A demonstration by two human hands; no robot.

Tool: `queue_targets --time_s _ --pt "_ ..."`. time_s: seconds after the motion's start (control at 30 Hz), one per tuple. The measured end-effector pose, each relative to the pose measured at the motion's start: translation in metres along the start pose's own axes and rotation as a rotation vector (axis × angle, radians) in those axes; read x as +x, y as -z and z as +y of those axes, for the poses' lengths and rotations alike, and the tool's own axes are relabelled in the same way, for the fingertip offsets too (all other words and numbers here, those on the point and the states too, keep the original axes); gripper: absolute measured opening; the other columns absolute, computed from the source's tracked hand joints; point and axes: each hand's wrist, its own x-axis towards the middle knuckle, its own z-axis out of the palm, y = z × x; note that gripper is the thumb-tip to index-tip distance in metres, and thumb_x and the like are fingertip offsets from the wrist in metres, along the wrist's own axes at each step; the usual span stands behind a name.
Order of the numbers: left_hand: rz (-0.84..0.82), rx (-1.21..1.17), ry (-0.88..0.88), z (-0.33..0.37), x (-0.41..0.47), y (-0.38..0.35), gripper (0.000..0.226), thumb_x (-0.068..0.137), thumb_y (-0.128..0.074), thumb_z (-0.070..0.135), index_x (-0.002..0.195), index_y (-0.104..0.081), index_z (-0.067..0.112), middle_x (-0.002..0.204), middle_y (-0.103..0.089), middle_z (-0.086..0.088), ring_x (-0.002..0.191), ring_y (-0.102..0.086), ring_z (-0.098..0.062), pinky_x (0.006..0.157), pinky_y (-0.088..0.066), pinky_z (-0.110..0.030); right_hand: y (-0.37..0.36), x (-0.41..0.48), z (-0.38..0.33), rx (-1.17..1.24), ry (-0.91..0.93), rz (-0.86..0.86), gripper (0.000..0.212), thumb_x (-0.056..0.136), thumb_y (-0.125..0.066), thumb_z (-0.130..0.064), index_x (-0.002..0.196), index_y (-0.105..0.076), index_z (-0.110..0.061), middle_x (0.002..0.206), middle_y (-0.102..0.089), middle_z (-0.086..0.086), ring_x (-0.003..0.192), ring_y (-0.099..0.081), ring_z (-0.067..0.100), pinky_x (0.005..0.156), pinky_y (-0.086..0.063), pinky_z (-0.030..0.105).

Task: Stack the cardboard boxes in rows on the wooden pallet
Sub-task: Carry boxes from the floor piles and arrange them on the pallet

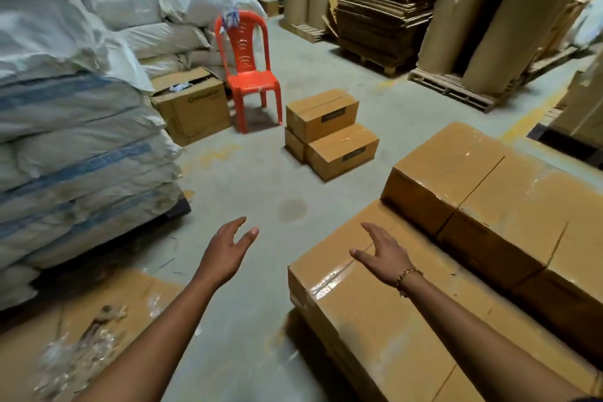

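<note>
**A:** ok so what's over on the left?

**B:** a big stack of white sacks [71,140], piled high, some with blue stripes. At the bottom left a flattened cardboard sheet [107,310] lies on the concrete floor [254,179] with crumpled clear plastic [71,362] on it. Further back an open carton [192,104] sits just beside a red plastic chair [248,72], and a bit of cloth [231,18] hangs on the chair's back.

**A:** and the hands?

**B:** both empty lol. The left hand [225,251] is out over the floor, fingers straight, thumb spread, gripping nothing. The right hand [385,258], bracelet [408,274] on the wrist, is spread wide above the top of the nearest taped box [375,320]. Can't tell if it actually touches.

**A:** so where are the boxes?

**B:** two spots. Three small boxes [329,134] sit on the floor mid-room near the chair, one on top of two. The main stack of cardboard boxes [489,222] is at right in stepped rows, the upper row behind the near one, tape all shiny. Whatever's under them is hidden. In the back there's a pile of flat cardboard [381,16], then to its right tall brown paper rolls [489,10] upright on a wooden pallet [456,88].
</note>
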Motion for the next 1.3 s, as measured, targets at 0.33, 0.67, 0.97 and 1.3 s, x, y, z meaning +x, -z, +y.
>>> queue_targets --time_s 0.33,0.67,0.97,1.3 --pt "0.032 -0.065 0.069 -0.037 0.194 0.055 0.060 0.096 -0.053 0.061 0.148 -0.048 0.032 0.157 -0.043 0.003 0.143 -0.040 -0.019 0.113 -0.034 -0.040 -0.007 0.211 -0.086 0.043 0.061 -0.059 0.074 0.094 -0.057 -0.055 0.156 -0.027 -0.028 0.162 -0.028 -0.005 0.149 -0.026 0.018 0.118 -0.029 0.041" --pt "-0.101 -0.016 0.003 -0.043 0.435 0.134 0.057 0.097 -0.053 0.059 0.147 -0.049 0.032 0.155 -0.045 0.004 0.143 -0.040 -0.018 0.117 -0.033 -0.039 -0.024 0.398 -0.182 0.227 -0.096 -0.057 0.073 0.093 -0.061 -0.052 0.154 -0.029 -0.030 0.161 -0.030 -0.003 0.146 -0.031 0.020 0.115 -0.033 0.042" --pt "-0.241 0.043 -0.037 -0.020 0.613 0.124 0.054 0.097 -0.053 0.059 0.145 -0.052 0.032 0.151 -0.049 0.004 0.138 -0.045 -0.017 0.111 -0.036 -0.035 -0.015 0.544 -0.189 0.314 -0.211 -0.029 0.074 0.091 -0.061 -0.053 0.154 -0.030 -0.029 0.160 -0.031 -0.002 0.146 -0.032 0.020 0.116 -0.032 0.042" --pt "-0.348 0.053 -0.012 0.062 0.855 0.045 0.058 0.096 -0.051 0.063 0.145 -0.051 0.033 0.154 -0.048 0.004 0.140 -0.044 -0.018 0.115 -0.036 -0.041 0.025 0.764 -0.136 0.471 -0.344 -0.081 0.074 0.092 -0.064 -0.048 0.154 -0.032 -0.025 0.159 -0.034 0.000 0.143 -0.037 0.021 0.111 -0.034 0.037"
